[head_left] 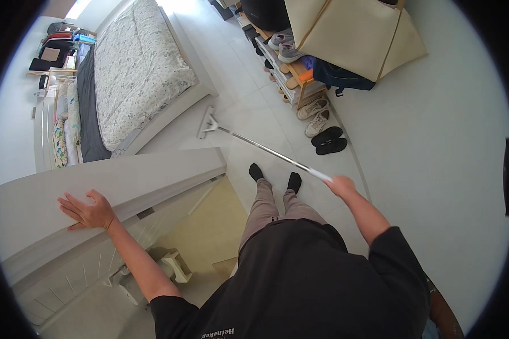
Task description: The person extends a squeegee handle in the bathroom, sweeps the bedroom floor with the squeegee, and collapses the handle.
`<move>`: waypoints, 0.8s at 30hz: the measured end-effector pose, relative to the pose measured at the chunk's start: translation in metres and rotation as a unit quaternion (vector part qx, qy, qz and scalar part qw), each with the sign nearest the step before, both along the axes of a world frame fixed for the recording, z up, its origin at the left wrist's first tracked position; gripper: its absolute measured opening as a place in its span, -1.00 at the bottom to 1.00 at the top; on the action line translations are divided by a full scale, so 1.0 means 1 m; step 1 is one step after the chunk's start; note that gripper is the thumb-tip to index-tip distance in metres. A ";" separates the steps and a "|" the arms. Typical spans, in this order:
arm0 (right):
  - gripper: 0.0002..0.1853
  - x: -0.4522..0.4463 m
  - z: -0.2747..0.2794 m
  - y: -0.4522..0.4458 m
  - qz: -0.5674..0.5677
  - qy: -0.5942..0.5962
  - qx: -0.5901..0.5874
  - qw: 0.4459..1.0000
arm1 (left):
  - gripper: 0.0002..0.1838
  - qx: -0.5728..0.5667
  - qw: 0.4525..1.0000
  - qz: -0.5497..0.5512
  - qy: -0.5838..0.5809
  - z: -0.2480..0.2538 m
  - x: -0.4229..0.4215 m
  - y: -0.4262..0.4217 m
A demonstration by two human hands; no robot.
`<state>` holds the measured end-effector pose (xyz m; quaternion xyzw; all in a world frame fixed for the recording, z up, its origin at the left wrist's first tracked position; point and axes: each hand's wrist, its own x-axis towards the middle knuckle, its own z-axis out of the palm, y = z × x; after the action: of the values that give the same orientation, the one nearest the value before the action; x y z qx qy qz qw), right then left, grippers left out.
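My right hand is wrapped round the white grip of a flat mop, at the right of the head view. From there its metal pole slants forward and left down to the floor. The narrow mop head rests on the light tiles, close to the bed's corner. My left hand lies against a broad white panel with its fingers spread, holding nothing. Whether this panel is a door or a partition, I cannot tell. My feet in black socks stand behind the mop head.
A bed with a floral cover stands ahead on the left. Along the right wall are a shoe rack, sneakers and black slippers on the floor. A large cream bag hangs above the rack. Below my left arm is a wire rack.
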<state>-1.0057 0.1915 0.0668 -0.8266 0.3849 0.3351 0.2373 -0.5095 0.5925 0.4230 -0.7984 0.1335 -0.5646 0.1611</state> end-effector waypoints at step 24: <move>-0.21 -0.022 -0.002 0.022 -0.236 0.073 0.037 0.968 | -0.32 0.214 0.378 -0.047 0.899 -0.314 -0.115 -0.061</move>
<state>-1.0280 0.2131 0.0646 -0.6766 0.5724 0.3432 0.3110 -0.6249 0.5311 0.1092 -0.7692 0.3535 0.5254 0.0852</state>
